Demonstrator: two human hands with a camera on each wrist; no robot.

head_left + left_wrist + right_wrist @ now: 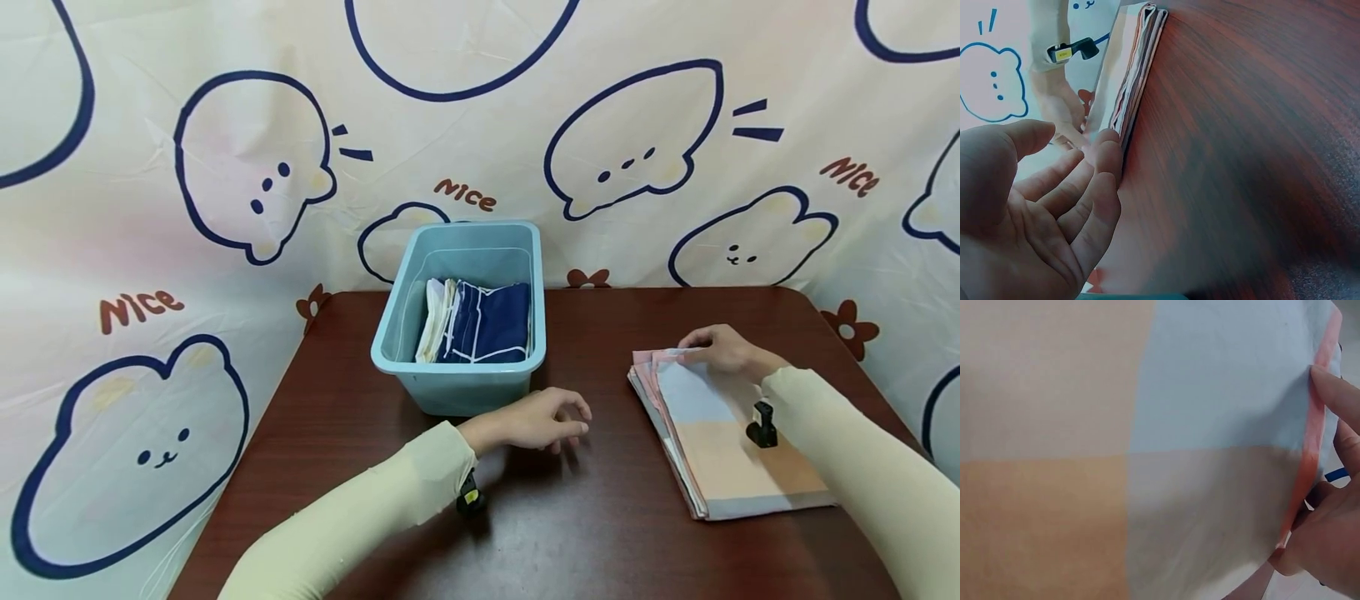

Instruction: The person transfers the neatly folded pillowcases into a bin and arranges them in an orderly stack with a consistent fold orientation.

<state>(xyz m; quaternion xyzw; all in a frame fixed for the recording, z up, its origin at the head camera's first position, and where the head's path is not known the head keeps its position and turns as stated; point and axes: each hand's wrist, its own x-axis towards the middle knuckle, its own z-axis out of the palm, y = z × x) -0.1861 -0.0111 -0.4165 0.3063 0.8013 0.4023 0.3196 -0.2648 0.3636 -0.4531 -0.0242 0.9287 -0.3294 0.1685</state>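
Observation:
A pile of folded cloths [750, 462] lies on the right of the table, its top one patterned in pale blue, orange and grey blocks. My right hand [723, 350] pinches the far edge of that top cloth [1222, 381]. In the right wrist view the thumb lies over the cloth's pink-orange border [1313, 428], with other fingers behind it. My left hand [536, 419] hovers over the table in front of the blue bin, fingers loosely bent and holding nothing. The left wrist view shows its palm [1041, 231] with the layered edges of the pile beyond.
The light blue plastic bin [465, 387] stands at the back, left of the pile. Upright inside are folded fabrics, navy [495, 321] with white lines and cream [435, 321]. A dark red-brown table [585, 533] carries everything, against a printed curtain [480, 142].

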